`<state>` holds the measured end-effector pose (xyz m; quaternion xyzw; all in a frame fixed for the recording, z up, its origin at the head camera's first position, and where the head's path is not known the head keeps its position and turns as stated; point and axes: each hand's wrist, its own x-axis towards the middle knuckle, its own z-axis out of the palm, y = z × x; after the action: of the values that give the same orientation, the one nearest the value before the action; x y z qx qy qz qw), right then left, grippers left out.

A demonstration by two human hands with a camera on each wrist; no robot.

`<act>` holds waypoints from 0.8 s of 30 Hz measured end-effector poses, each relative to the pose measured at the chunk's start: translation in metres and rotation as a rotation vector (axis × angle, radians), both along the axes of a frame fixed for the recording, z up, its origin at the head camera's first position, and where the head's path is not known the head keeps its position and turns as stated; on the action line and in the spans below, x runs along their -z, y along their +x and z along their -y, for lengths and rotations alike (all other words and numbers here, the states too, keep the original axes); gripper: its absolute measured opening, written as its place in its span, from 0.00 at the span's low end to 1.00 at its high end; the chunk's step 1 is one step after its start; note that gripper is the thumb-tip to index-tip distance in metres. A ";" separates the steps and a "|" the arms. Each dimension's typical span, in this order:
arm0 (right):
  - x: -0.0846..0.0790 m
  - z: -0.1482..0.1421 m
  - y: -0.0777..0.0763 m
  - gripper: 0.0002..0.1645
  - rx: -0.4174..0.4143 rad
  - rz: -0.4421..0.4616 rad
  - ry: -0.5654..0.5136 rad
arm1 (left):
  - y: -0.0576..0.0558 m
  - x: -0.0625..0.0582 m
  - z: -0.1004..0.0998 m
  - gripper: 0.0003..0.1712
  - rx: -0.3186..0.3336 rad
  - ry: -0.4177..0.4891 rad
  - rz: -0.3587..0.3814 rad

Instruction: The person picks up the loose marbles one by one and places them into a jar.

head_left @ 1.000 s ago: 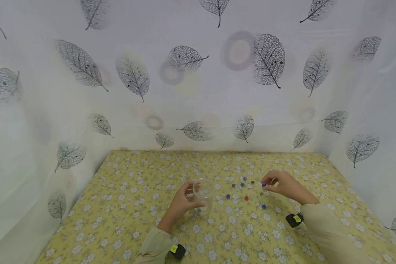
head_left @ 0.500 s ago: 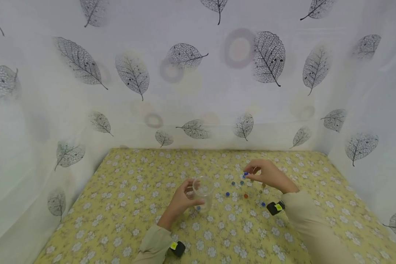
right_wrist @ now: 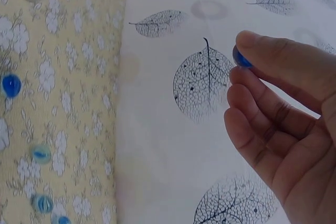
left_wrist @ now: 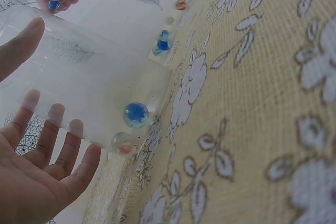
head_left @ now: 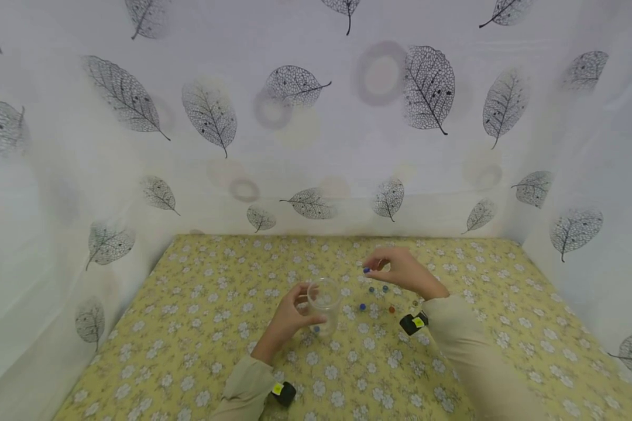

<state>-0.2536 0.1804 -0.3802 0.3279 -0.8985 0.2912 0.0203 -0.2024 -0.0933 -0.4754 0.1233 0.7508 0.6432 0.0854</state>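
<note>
My left hand (head_left: 284, 321) grips a clear cup (head_left: 327, 296) upright on the cloth, thumb on the near side and fingers round the far side. Near the cup's bottom in the left wrist view lie a blue-swirled marble (left_wrist: 136, 115) and an orange-streaked marble (left_wrist: 124, 144). Right of the cup and raised above the cloth, my right hand (head_left: 404, 272) pinches a blue marble (right_wrist: 241, 57) between thumb and index finger. Its other fingers are curled loosely below, as the right wrist view shows.
Several loose marbles lie on the yellow flowered tablecloth (head_left: 189, 351) right of the cup, among them a dark blue marble (head_left: 362, 307) and an orange marble (head_left: 392, 310). A white leaf-printed curtain (head_left: 326, 158) encloses the back and sides.
My right hand has carried the blue marble leftward and a little farther back, from beyond the loose marbles toward the cup. The left hand and cup have stayed in place.
</note>
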 end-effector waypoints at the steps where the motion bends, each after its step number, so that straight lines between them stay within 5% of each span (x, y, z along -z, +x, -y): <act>1: 0.000 0.003 0.000 0.09 -0.004 0.002 -0.004 | 0.000 0.000 0.000 0.40 -0.001 0.000 -0.002; 24: 0.009 0.043 0.000 0.08 -0.129 0.013 -0.063 | -0.001 -0.003 -0.001 0.39 0.008 -0.001 -0.012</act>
<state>-0.2536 0.1376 -0.3889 0.3823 -0.8661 0.3221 0.0059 -0.2033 -0.0924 -0.4726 0.1299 0.7512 0.6418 0.0835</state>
